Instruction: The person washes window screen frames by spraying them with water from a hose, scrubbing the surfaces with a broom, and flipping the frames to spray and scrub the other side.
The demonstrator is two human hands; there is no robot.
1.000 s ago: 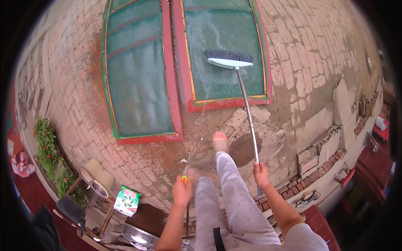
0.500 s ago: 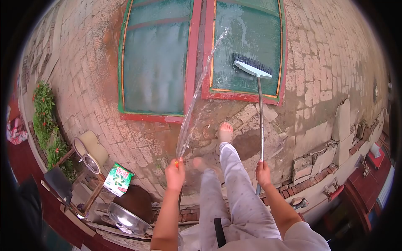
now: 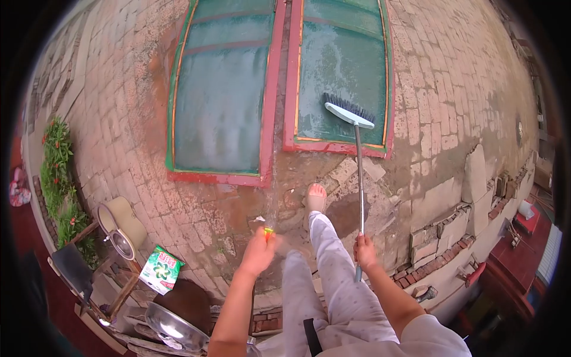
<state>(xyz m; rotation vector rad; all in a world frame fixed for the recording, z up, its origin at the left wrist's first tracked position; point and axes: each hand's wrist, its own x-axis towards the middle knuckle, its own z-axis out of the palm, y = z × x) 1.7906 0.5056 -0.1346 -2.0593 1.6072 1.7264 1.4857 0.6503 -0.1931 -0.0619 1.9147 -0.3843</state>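
My left hand (image 3: 258, 252) is closed around a hose nozzle (image 3: 268, 232) with yellow and orange on it; a faint spray leaves it upward. My right hand (image 3: 365, 252) grips the metal handle of a broom (image 3: 351, 114). The broom's dark bristles rest on the lower part of the right-hand screen panel (image 3: 333, 71), which looks wet and has whitish streaks. Beside it lies a second green screen panel (image 3: 220, 107) in a red frame.
At the lower left are a green-and-white packet (image 3: 161, 269), a metal basin (image 3: 172, 326), a beige container (image 3: 126, 217) and flowering plants (image 3: 56, 178). Stacked bricks and slabs (image 3: 440, 238) line the right side. My foot (image 3: 316, 198) stands below the panels.
The strong water jet seen half a second ago has thinned to a faint spray. The broom has moved down toward the panel's lower edge compared with a second ago, its head now tilted.
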